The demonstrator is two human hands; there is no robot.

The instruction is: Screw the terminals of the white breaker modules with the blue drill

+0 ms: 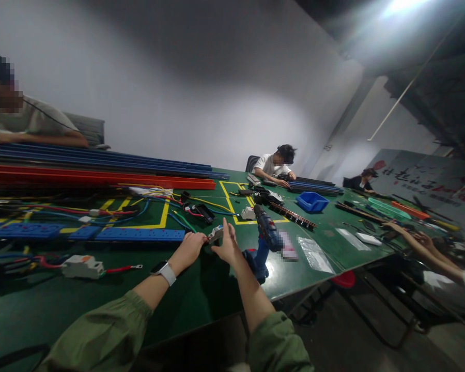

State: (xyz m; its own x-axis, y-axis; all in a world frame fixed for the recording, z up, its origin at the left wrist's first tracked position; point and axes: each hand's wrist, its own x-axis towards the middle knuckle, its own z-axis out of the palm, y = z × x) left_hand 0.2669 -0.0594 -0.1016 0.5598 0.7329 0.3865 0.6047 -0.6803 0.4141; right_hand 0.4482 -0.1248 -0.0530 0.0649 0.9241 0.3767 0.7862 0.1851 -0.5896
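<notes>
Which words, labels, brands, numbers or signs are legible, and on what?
Nothing reads with certainty.
Large grey panel, far right: dark and red characters, too slanted and blurred.
Small white-and-grey plastic block: markings, if any, too small.
Blue-and-black cordless drill: any lettering too blurred.

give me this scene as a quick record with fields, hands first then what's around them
left hand: fingers curled at the left end of a small white block; grip unclear
right hand: thumb and forefinger apart, at the block's right side; contact unclear
left wrist: watch with a pale band
right of hands: drill, standing on the green table
left of hands: blue socket strip
beyond: red rail, blue tray
across the table: person in a white top
</notes>
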